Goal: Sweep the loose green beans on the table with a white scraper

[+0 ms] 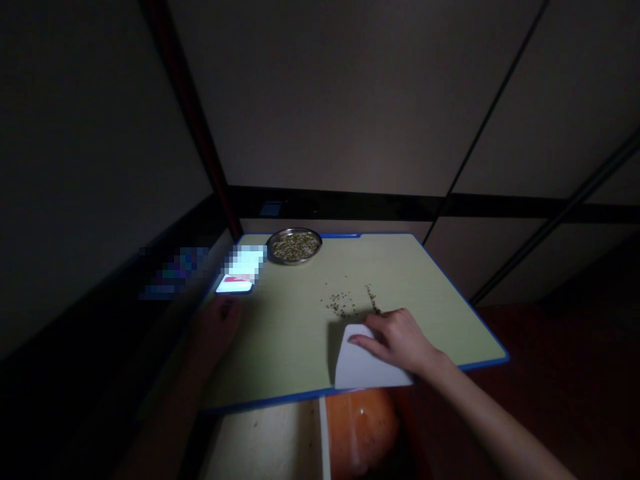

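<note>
- Two bare hands are in view, one sheet, one dish, one phone and one board-like surface with a blue rim.
- The right hand holds the one white sheet; its fingers are closed in a narrow grip, the thumb lying over the sheet's upper face.
- That sheet is at the near edge of the surface, right of the middle, just above the one orange container that shows below the edge.
- The left hand is in shadow near the phone; its fingers look curled, but I cannot tell how far open they are or whether they touch anything.
- Small dark bits, too many to count, lie beyond the sheet in two groups: one scattered, one a thin line reaching toward the right hand.
- One round metal dish, holding many green and pale pieces, sits at the far left.
- One lit phone lies at the left edge, beside the dish.
</note>
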Motion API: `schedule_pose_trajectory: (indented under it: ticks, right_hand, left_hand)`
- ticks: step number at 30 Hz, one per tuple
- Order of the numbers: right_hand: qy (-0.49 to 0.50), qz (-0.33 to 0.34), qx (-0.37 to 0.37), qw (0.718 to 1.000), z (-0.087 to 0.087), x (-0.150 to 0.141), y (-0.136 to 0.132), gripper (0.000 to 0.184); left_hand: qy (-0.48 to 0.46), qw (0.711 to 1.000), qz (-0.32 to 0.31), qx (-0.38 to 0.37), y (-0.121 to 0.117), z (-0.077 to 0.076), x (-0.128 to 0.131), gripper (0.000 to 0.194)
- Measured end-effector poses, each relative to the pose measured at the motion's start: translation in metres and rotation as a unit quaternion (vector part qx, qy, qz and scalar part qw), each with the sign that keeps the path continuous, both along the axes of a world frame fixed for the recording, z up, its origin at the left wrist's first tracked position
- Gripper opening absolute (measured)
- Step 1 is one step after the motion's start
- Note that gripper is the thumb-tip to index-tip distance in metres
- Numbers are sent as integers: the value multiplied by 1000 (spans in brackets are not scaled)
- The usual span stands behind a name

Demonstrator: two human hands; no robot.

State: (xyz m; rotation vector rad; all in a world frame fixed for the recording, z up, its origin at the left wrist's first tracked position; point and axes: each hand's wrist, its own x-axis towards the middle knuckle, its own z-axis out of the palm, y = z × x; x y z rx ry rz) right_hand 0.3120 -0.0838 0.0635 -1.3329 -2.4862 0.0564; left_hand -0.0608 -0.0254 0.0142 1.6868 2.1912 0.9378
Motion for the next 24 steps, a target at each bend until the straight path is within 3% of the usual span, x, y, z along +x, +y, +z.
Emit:
schedule_pose_trajectory:
  ticks: [2,4,6,10,13,18,24]
  right_hand:
    - [71,-73,-4,995,2,10,-6,48]
    - [181,-169,-6,969,0,24,-13,46]
    - [317,-250,3,915,-6,38,-22,44]
    - [514,-380,33,769,-28,67,-42,41]
    - [555,-431,37,710,-44,84,-53,40]
    - [564,-436,50,700,-58,100,-57,53]
    - [499,-443,59,742,-64,97,-54,58]
  left_hand:
    - [1,1000,-4,7,-1,0,0,31]
    - [3,1000,-11,17,-1,0,0,32]
    - [7,1000,-16,22,-1,-1,0,32]
    - [16,1000,-12,11,-1,-1,2,32]
    - [34,999,-13,3,-2,0,4,35]
    - [42,999,-9,1,-2,0,2,34]
    - [18,1000,-10,7,2,-4,-5,30]
